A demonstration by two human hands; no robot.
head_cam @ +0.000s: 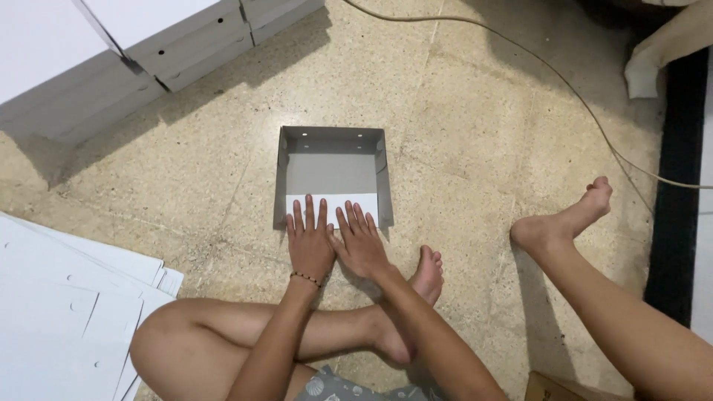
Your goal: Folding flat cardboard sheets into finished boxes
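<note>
Your fingers (310, 215) lie flat and slightly spread, clamped on nothing: both palms press down on the white front flap (332, 206) of a half-folded grey cardboard box (334, 172) that sits on the speckled floor (475, 134) just ahead of your crossed legs. Your left hand (310, 243), the one with the bead bracelet (305, 278) at the wrist, rests beside your right hand (362, 241), thumbs nearly touching, fingertips reaching onto the flap.

To do this fold well, keep the pressure even across both hands so the crease runs straight along the box's front edge, and hold the two side walls square as the flap goes down. I judge the flap is close to seated, but not certainly locked.

Your palms hide the near edge of the flap, so you cannot tell whether any tabs have caught in their slots. The small holes in the far wall are barely readable. At the left, a stack of flat white cardboard blanks (67, 312) is cut off by the frame, as are the finished white boxes (148, 37) at the top left. A cable (564, 82) crosses the floor at the right, well apart from the box.
</note>
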